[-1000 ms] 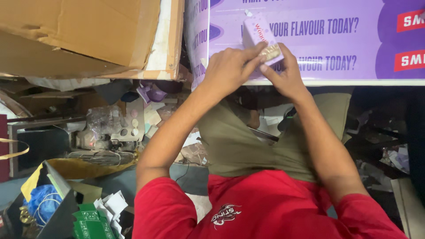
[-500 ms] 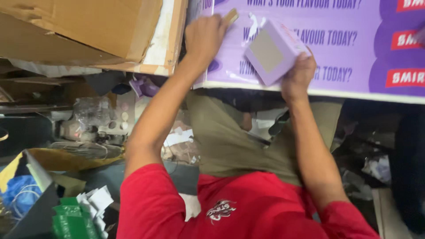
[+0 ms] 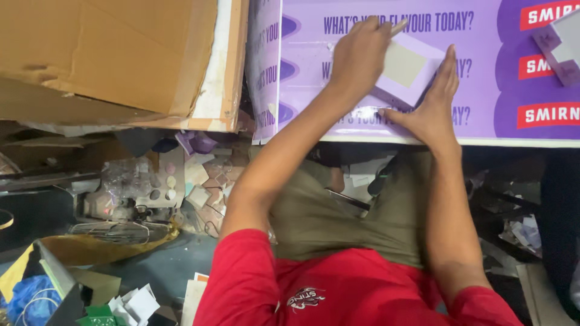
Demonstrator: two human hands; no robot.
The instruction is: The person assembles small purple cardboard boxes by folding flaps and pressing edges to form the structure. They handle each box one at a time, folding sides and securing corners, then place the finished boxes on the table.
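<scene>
A purple printed board serves as the worktop, with cluttered floor below it and a brown cardboard sheet to its left. One small lilac box lies flat on the board; a second lilac piece sits at the board's right edge (partly cut off). The left hand is closed around a thin pale stick, knuckles touching the box. The right hand is spread open, palm pressing the box's right side. Half a second ago the box was lifted and tilted above the board; now it lies down on it.
</scene>
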